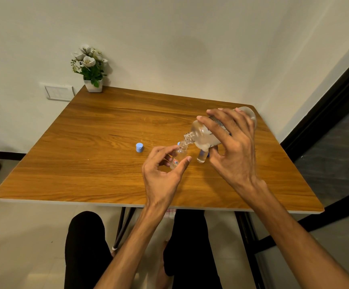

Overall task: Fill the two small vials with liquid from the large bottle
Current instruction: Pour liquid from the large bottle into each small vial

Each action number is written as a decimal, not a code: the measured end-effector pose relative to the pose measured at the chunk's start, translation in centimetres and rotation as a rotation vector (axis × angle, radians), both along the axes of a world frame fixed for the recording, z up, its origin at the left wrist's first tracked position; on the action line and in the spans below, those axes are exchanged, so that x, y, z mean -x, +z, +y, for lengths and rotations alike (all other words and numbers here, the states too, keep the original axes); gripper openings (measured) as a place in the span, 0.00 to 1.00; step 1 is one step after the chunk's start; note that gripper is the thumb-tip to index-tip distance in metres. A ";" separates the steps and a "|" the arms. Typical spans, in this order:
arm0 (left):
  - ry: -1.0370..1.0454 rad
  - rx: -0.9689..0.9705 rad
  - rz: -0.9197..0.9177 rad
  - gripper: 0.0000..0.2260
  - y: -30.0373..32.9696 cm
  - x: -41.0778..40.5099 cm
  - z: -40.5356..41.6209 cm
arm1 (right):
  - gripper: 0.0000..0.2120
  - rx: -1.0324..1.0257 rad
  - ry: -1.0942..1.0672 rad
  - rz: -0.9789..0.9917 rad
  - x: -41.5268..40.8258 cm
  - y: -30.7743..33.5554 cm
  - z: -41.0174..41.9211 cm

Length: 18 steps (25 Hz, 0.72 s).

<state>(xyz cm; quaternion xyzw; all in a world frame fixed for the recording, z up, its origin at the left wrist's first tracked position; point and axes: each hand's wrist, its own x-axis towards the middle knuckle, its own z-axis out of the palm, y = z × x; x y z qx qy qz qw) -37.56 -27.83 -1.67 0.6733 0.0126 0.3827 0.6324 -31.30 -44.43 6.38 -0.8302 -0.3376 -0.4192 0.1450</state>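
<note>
Flower pot (93,85) at the desk's (98,130) far-left corner. Blue cap (139,147) loose mid-desk. Left hand (165,170) pinches a small vial (178,156), tilted. Large bottle (213,130), gripped by right hand (234,149), tipped with its open neck at that vial's mouth. Second vial (202,156) upright on the desk just right of the first, under the bottle.
</note>
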 end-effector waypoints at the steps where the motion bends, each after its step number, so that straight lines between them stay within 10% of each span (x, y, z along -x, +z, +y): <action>1: -0.002 0.000 -0.001 0.18 0.0 0.0 0.0 | 0.33 0.001 0.002 0.000 0.0 0.0 0.0; 18: 0.000 0.005 -0.008 0.18 0.0 0.1 0.0 | 0.34 0.014 0.012 -0.028 -0.3 0.1 -0.1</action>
